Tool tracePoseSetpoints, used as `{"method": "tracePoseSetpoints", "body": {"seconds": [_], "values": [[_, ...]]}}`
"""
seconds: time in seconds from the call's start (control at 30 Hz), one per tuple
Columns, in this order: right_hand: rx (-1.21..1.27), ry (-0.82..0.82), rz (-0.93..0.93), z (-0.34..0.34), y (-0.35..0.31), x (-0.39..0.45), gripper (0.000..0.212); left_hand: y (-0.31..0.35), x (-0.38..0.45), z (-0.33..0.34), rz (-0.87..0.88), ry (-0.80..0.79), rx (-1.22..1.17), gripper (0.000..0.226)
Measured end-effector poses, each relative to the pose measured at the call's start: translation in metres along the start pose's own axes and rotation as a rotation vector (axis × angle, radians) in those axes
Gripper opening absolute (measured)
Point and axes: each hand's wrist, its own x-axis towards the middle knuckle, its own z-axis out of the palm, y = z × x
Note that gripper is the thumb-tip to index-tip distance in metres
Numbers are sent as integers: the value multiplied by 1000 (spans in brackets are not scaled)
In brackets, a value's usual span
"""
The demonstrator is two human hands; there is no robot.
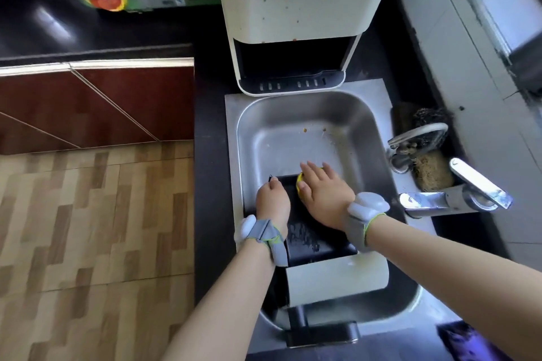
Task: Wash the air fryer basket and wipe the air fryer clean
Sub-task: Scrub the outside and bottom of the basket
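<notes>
- your black air fryer basket with its cream front panel and dark handle (311, 243) lies in the stainless steel sink (378, 161), at the near end of the basin, handle pointing over the sink's near rim.
- your left hand (272, 199) grips the basket's far left edge, fingers curled over it.
- your right hand (325, 187) presses a yellow sponge (299, 180) flat against the basket's far edge, fingers straight and spread; only a sliver of the sponge shows under the palm.
- the cream air fryer body (296, 3), speckled with brown spots, stands on the dark counter against the sink's far rim, its drawer slot open and dark.
- a chrome tap (457, 196) sits at the sink's right rim, with a brown scrubbing pad (431, 173) beside it.
- both wrists carry grey straps with white pods.
- a few crumbs lie on the basin floor near the far end.
</notes>
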Motion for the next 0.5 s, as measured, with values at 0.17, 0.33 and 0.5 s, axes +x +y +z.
{"method": "tracePoseSetpoints", "body": {"seconds": [0.17,0.33,0.5], "values": [[22,-27,-114,1,-10,9,53,4,-2,4,-20,-35,-68,41],[-31,47,54,-2,-10,1,51,3,-13,2,24,-27,-77,31],[30,139,-50,-20,-17,-7,51,10,-26,0,19,-30,-291,29]]}}
